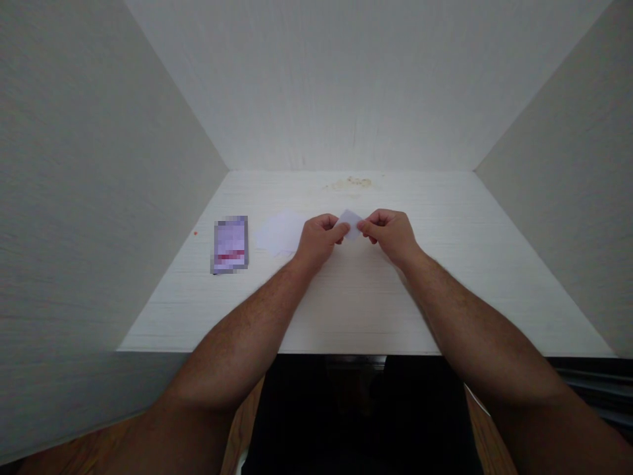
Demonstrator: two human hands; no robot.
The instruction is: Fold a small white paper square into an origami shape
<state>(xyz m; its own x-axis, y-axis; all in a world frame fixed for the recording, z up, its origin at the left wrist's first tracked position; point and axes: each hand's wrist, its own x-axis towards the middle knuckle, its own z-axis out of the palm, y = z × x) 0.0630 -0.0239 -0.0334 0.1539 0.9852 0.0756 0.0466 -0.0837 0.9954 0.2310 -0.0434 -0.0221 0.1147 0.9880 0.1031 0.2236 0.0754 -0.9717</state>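
Note:
A small white slip of paper (351, 223) is held just above the white table (445, 297), pinched from both sides. My left hand (319, 239) grips its left edge between thumb and fingers, closed. My right hand (390, 232) pinches its right edge, also closed. Both forearms reach in from the near edge of the table. Just left of my left hand, several pale paper sheets (279, 233) lie flat on the table, partly hidden by that hand.
A small purple and white rectangular pack (230, 244), blurred, lies at the table's left side. White walls enclose the table on the left, back and right. A faint brownish stain (353, 183) marks the far edge. A tiny red speck (196, 233) sits by the left wall.

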